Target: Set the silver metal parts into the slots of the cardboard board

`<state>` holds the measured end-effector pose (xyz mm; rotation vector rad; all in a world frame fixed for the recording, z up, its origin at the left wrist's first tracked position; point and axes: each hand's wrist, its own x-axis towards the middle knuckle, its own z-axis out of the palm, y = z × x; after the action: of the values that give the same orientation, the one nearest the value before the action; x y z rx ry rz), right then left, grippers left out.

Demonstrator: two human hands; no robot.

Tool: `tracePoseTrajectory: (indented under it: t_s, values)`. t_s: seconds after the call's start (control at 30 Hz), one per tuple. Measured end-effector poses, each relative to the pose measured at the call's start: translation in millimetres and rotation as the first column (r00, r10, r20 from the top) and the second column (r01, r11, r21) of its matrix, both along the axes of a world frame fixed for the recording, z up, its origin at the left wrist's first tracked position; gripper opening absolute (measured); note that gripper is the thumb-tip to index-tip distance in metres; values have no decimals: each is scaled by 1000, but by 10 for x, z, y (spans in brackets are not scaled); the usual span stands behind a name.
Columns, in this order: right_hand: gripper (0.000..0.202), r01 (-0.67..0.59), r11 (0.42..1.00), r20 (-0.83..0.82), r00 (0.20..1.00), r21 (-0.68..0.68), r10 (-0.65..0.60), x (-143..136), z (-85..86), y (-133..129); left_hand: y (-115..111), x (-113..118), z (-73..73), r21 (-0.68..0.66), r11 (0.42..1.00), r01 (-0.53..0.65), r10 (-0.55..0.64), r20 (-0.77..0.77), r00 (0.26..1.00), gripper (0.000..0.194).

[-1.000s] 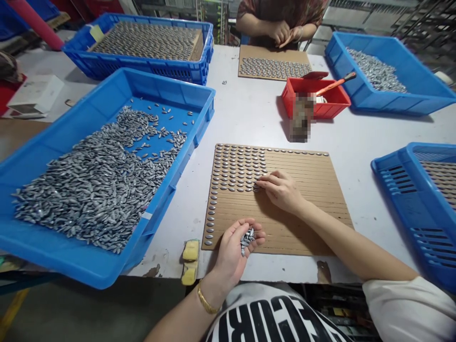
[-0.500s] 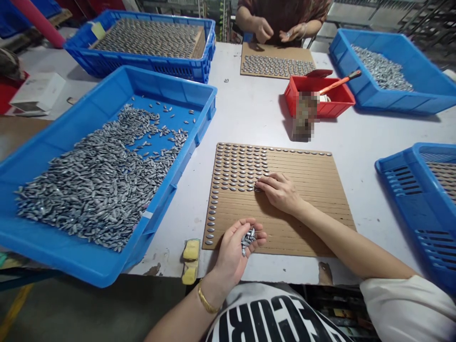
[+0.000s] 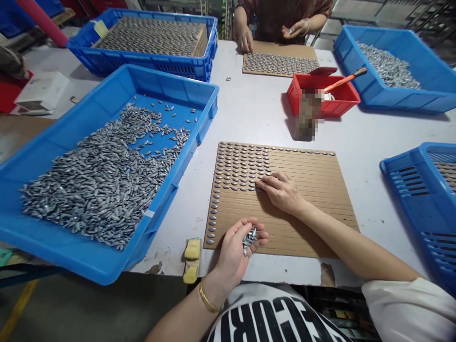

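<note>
My left hand (image 3: 235,247), palm up and fingers curled, cups a small heap of grey spindle-shaped pieces (image 3: 250,237) over the near left part of a ridged cardboard sheet (image 3: 313,213). Fingertips of my right hand (image 3: 281,192) are pinched at the sheet's surface, at the end of a row; a piece shows partly beneath them. Rows of the same pieces (image 3: 242,166) cover the sheet's upper left, with a single line along the top edge and another down the left edge. On the left, a large blue tray (image 3: 167,88) holds a big pile of loose pieces (image 3: 103,180).
Across the table (image 3: 249,109) a person's hands are at another filled sheet (image 3: 281,65). Near it stand a red box (image 3: 342,102) with an orange-handled tool and a blue tray (image 3: 399,99). A blue crate (image 3: 406,175) is at right, yellow blocks (image 3: 192,259) at the front edge.
The other person's one hand has moved down to the far sheet's left side. My hands have kept nearly the same pose; the whole view has shifted slightly.
</note>
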<state>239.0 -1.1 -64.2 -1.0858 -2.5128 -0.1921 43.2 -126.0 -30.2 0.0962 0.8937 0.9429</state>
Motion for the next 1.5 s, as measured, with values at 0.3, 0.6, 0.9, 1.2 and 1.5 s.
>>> tracePoseTrajectory:
  t_s: [0.3, 0.6, 0.9, 1.2, 1.5]
  values:
    - [31, -8, 1000, 19, 1000, 14, 8, 7, -11, -4, -10, -12, -13, 18, 1000, -1, 1, 12, 1000, 21]
    - [32, -13, 1000, 5, 1000, 12, 13, 14, -24, -2, -13, -7, -4, 20, 1000, -10, 10, 16, 1000, 21]
    - [31, -5, 1000, -40, 999, -5, 5, -51, 40, -24, 9, -5, 23, -6, 1000, -3, 3, 16, 1000, 16]
    - [27, -60, 998, 25, 998, 18, 59, -127, 72, 22, 5, -13, 19, -7, 1000, -8, 8, 30, 1000, 17]
    - [26, -102, 993, 38, 994, 51, 100, -134, 70, 55, -5, -22, -8, 14, 1000, -1, 0, 27, 1000, 19]
